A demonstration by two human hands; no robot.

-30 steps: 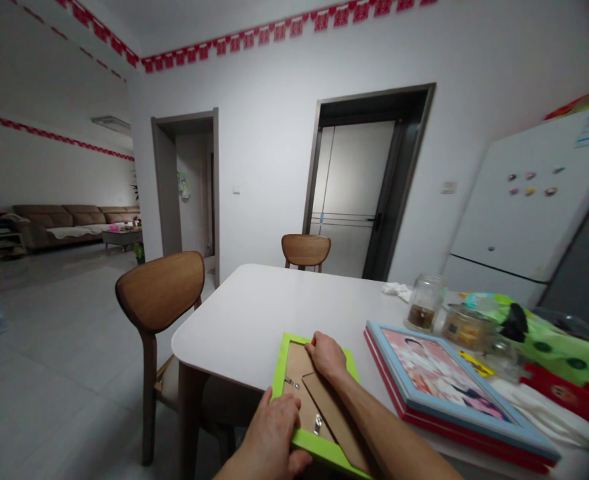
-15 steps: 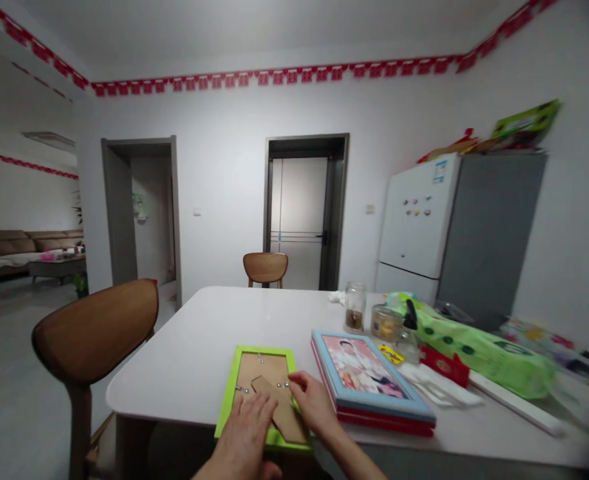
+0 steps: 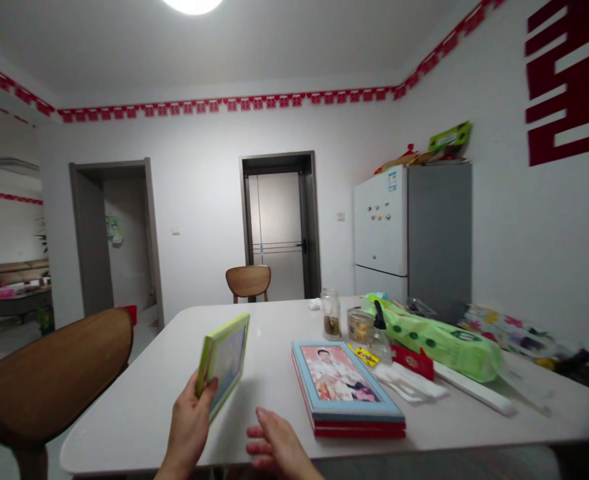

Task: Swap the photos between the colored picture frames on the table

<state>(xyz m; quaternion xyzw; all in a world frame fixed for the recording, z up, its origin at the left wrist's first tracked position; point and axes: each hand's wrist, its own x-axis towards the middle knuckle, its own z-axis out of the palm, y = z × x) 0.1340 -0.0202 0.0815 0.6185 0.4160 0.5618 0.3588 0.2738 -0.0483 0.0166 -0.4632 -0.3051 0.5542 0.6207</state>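
Note:
A green picture frame (image 3: 228,363) is held up on edge above the table, tilted, its glazed front facing right. My left hand (image 3: 190,417) grips its lower left side, thumb on the front and fingers behind. The picture inside is too slanted to make out. Lower and to the right, my right hand (image 3: 277,440) is off the frame, fingers apart, with nothing in it. Right of that hand lies a stack of picture frames (image 3: 347,415), a light blue one with a photo on top and red edges below.
Behind the stack stand a glass jar (image 3: 331,317), a round clear container (image 3: 360,325) and a pump bottle (image 3: 380,340). Further right lie a red packet (image 3: 413,362), a green tissue pack (image 3: 439,343) and a long white bar (image 3: 474,390). A wooden chair (image 3: 49,377) is at the left.
The green frame has been lifted from the table and turned from back up to upright, in my left hand. My right hand has let go of it. The view has shifted right and up.

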